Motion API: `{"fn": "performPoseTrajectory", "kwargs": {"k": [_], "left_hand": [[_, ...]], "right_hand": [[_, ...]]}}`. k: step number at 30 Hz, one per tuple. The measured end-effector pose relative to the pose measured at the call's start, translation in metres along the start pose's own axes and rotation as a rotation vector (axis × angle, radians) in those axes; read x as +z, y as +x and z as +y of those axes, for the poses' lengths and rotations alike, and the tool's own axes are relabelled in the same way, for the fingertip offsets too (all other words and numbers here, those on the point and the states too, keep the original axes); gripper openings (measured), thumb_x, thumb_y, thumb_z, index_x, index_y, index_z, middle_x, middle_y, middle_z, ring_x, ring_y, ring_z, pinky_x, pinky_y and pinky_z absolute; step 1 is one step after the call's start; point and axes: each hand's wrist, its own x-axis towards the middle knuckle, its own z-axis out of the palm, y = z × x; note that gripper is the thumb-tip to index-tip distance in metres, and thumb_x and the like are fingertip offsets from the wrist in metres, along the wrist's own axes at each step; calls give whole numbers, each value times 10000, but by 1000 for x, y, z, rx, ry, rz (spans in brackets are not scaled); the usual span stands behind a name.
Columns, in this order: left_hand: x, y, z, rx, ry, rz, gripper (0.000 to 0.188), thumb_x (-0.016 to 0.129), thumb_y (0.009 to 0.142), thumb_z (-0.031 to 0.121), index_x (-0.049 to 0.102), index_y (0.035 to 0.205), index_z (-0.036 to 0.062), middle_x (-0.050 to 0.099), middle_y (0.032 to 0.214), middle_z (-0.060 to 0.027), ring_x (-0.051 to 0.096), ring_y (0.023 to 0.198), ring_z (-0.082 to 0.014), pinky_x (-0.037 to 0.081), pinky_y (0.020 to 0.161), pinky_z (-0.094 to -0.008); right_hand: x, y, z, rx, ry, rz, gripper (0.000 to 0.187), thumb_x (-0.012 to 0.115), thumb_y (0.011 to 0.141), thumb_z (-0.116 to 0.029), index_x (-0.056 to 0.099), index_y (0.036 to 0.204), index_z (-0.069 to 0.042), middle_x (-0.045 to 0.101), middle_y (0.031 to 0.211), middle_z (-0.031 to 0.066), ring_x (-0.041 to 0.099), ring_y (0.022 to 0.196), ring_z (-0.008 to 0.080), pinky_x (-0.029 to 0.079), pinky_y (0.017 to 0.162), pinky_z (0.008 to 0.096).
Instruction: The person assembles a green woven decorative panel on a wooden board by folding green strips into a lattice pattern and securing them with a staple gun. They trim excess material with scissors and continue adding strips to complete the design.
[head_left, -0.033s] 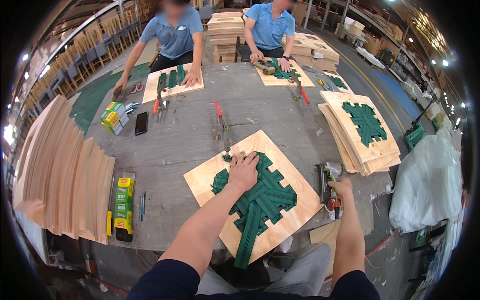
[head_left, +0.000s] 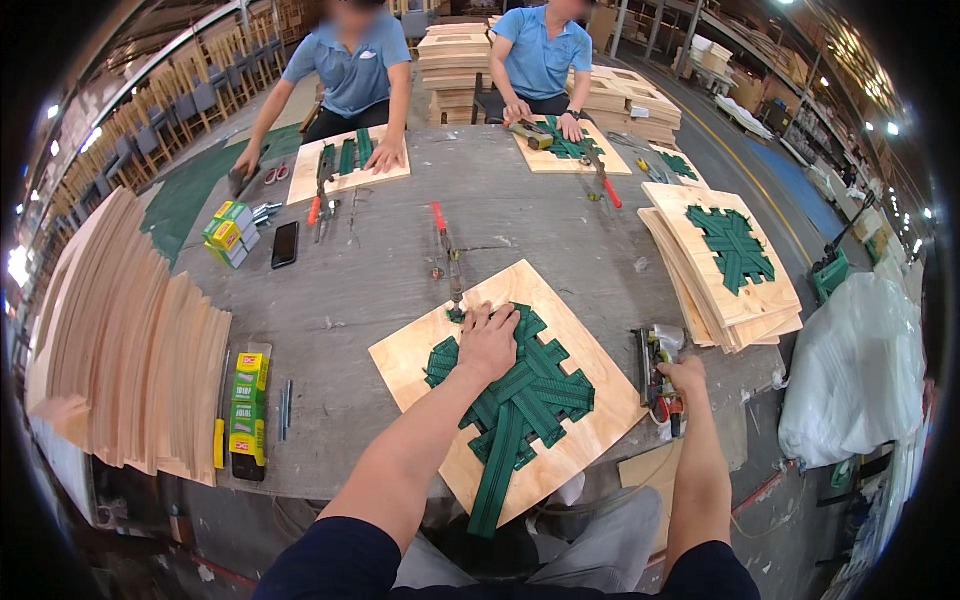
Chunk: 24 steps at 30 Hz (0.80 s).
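A square plywood panel (head_left: 590, 425) crossed with woven green webbing straps (head_left: 520, 400) lies on the near edge of a grey worktable (head_left: 380, 270). The left hand (head_left: 488, 340) presses flat, fingers spread, on the webbing. Just right of the panel, the right hand (head_left: 684, 376) appears to grasp a staple gun (head_left: 660, 378).

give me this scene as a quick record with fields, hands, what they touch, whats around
setting: grey workbench in a workshop
left hand: palm down on woven green webbing
webbing base: square plywood panel, set diamond-wise at the bench edge
right hand: on a staple gun lying at the panel's right
left of bench: fanned curved plywood sheets, green and yellow staple boxes
right of bench: stack of finished panels
mid bench: black phone, red-handled clamp
far side: two people in blue shirts working on similar panels
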Motion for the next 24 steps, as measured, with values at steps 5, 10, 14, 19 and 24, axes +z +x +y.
{"fn": "performPoseTrajectory", "kwargs": {"k": [5,10,14,19,24], "left_hand": [[-3,-5,-10,-19,25,12,501,557,948,217,558,1442,132,475,1534,-33,373,1465,-350,263,1226,-577],[-2,-7,-17,-29,2,40,487,559,942,221,579,1419,125,490,1519,-35,384,1453,-359,274,1213,-587],[-1,-6,-10,-8,-32,48,483,557,941,232,590,1410,117,501,1508,-38,394,1443,-366,279,1207,-589],[-3,-5,-15,-29,-17,45,497,557,945,242,583,1426,120,500,1513,-38,395,1445,-364,270,1214,-579],[-5,-7,-14,-10,-12,15,513,562,951,259,572,1445,124,494,1528,-42,385,1455,-365,259,1220,-575]], "right_hand": [[-9,-25,-36,-143,176,105,576,822,687,-104,610,1194,70,703,1053,200,695,967,317,551,831,433],[-41,-97,-103,-178,946,-234,402,799,845,-116,563,1157,-23,639,886,79,652,757,192,550,639,343],[-13,-119,-145,-38,969,-473,297,762,919,-187,553,1094,-67,605,763,38,609,548,180,524,486,341],[73,-120,-206,20,860,-569,332,763,910,-174,538,1103,-24,624,789,84,620,548,194,525,465,359],[112,-111,-238,-39,741,-577,329,730,965,-252,565,1107,-4,635,874,89,622,583,169,501,460,348]]}}
